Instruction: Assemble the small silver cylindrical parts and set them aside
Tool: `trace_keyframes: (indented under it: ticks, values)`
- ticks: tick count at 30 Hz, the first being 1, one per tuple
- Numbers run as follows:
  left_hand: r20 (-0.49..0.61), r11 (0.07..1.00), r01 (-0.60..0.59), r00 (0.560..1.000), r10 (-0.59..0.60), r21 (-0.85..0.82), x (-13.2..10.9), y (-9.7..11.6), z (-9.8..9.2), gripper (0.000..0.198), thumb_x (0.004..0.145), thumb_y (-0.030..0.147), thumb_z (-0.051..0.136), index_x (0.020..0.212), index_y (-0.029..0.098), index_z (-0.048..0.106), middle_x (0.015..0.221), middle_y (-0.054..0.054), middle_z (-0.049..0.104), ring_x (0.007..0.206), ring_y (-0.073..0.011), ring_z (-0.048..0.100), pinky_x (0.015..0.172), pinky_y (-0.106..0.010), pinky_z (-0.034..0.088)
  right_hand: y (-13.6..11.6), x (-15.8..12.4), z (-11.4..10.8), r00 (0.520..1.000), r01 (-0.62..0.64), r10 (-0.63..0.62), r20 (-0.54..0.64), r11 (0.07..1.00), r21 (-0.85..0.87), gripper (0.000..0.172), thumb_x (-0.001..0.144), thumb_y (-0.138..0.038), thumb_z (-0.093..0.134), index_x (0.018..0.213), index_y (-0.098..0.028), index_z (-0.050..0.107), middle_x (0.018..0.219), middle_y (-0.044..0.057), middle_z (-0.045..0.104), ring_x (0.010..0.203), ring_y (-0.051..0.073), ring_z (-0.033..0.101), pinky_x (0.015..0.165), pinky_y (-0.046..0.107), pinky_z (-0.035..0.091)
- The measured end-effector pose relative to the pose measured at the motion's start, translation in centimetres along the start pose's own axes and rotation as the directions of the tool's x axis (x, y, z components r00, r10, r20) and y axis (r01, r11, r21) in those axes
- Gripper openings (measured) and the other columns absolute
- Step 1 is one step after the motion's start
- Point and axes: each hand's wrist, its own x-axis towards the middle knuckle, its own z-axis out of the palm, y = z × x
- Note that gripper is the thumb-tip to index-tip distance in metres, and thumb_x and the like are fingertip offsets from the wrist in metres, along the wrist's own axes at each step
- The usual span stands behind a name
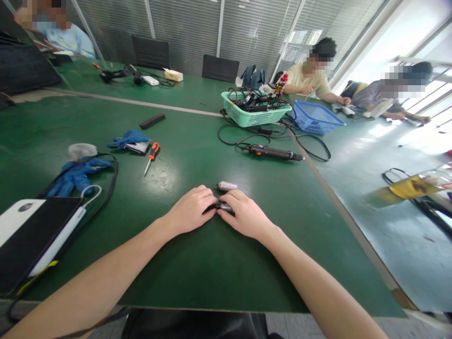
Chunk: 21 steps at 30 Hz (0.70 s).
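Worktop (219, 263) open toward its near edge. Metal cylinder (228, 186) blocks passage just beyond the right hand (247, 213). Open lane ahead runs between orange-handled screwdriver (154, 150) on the left and power driver (273, 153) with looped cable (218, 135) on the right.

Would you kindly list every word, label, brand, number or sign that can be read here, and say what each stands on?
No text can be read.
White-and-black device: dark oval spot, too blurred for any lettering.
Box: any print too small to read.
Power driver: orange patch, nothing legible.
Cylinder beyond the right hand: nothing legible.
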Motion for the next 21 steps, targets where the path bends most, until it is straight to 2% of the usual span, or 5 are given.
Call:
trace_keyframes:
  ticks: [21]
  values:
    - [0.019,1.000,-0.012,1.000,0.012,0.011,-0.04,-0.12,0.14,0.017,0.101,0.025,0.054,0.101,0.017,0.069,0.096,-0.007,0.063,0.096,-0.0227,0.055,0.086,-0.036,0.048,0.25,0.04,0.30,1.000,-0.002,0.002,-0.004,1.000,0.024,0.015,0.096,-0.026,0.063,0.110,-0.021,0.065,0.107,0.009,0.066,0.106,0.025,0.064,0.094,0.042,0.057]
